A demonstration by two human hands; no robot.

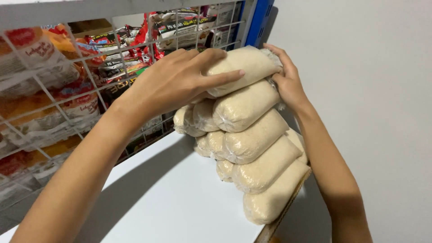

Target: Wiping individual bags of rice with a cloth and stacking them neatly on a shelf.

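A stack of clear plastic bags filled with pale tan grain (252, 148) stands at the right end of a white shelf (171, 198). The top bag (245, 67) lies across the pile. My left hand (175, 81) rests flat over the top bag's near end, fingers spread along it. My right hand (285, 76) grips the same bag's far end, where the plastic is knotted. Lower bags slope down toward the shelf's right edge.
A white wire grid (90, 76) runs along the shelf's back left; behind it sit several red, orange and dark food packets (45, 90). A blue upright post (258, 20) stands at the corner. A plain grey wall (373, 90) lies to the right.
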